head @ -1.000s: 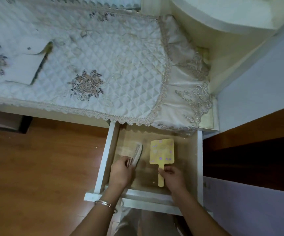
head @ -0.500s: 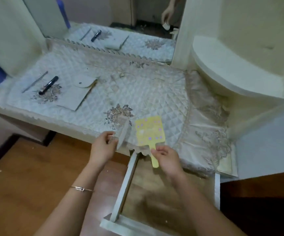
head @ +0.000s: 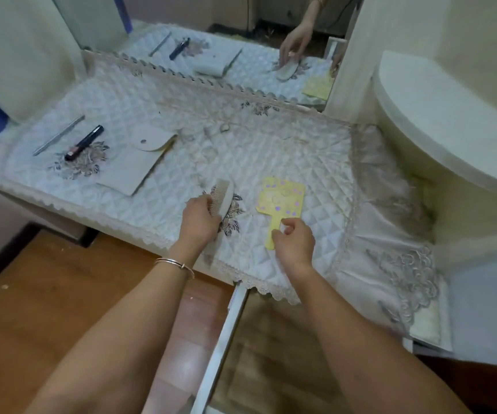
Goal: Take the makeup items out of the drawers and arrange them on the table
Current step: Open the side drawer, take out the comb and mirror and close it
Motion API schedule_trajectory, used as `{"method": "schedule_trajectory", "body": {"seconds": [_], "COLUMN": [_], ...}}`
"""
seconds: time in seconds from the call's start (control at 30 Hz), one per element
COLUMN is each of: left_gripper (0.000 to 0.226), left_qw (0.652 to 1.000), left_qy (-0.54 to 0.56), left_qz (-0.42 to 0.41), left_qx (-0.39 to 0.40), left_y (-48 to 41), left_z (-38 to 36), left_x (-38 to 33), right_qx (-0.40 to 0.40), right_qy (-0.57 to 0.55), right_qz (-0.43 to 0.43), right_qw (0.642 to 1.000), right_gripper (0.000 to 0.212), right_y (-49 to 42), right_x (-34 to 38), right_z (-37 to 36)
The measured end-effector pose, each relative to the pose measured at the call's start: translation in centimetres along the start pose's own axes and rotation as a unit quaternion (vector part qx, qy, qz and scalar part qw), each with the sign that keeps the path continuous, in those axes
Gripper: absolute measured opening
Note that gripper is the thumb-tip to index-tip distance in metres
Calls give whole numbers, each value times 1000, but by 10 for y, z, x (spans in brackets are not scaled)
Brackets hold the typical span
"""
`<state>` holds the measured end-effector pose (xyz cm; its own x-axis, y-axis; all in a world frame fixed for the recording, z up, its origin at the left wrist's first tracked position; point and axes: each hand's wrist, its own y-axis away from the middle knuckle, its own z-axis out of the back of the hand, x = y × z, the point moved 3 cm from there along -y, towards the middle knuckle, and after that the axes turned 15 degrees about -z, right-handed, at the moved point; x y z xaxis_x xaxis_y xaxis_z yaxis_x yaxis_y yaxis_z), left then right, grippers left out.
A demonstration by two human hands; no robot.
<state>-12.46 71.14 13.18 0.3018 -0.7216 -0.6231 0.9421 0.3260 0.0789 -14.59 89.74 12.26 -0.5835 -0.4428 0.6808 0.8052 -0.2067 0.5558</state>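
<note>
on the table point(head: 271, 162): comb point(head: 222, 197) in left hand point(head: 199, 219), mirror point(head: 281, 198) in right hand point(head: 295, 243).

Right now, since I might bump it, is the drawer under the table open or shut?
Open. The drawer sticks out from under the lace edge, its wooden floor showing.

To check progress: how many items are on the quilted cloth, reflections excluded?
5: silver stick and black tube far left, white pouch beside them, comb in the left hand, yellow hand mirror in the right hand. The hands may hide more.
</note>
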Motion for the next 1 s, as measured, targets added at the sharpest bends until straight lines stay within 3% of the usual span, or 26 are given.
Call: {"method": "schedule_trajectory", "body": {"seconds": [0.1,0.2,0.33,0.47,0.63,0.77,1.0], "left_gripper": [42,31,38,32,28,33,36], "left_qw": [998,982,945,928,920,911,921], "left_qy": [-32,-53,-77,-46,-97,-118,-104], "left_qz": [-45,-177,-298,-323,-341,-351,-330], "left_qx": [-26,-34,115,182,164,183,181], "left_y": [24,80,177,252,306,318,304], "left_z": [3,-3,-36,-55,-59,-59,-61], "left_x": [3,-5,6,29,52,66,63], "right_qx": [1,11,8,34,-62,-117,-139], "right_qy": [9,4,71,200,241,234,224], "right_qz": [38,81,94,50,4,12,33], "right_qw": [999,997,993,978,968,965,964], "right_gripper": [31,26,19,21,28,35,17], "right_y": [14,41,88,138,198,216,202], "right_x": [-16,-48,-120,-214,-302,-322,-312], "right_z": [14,35,62,85,109,109,116]}}
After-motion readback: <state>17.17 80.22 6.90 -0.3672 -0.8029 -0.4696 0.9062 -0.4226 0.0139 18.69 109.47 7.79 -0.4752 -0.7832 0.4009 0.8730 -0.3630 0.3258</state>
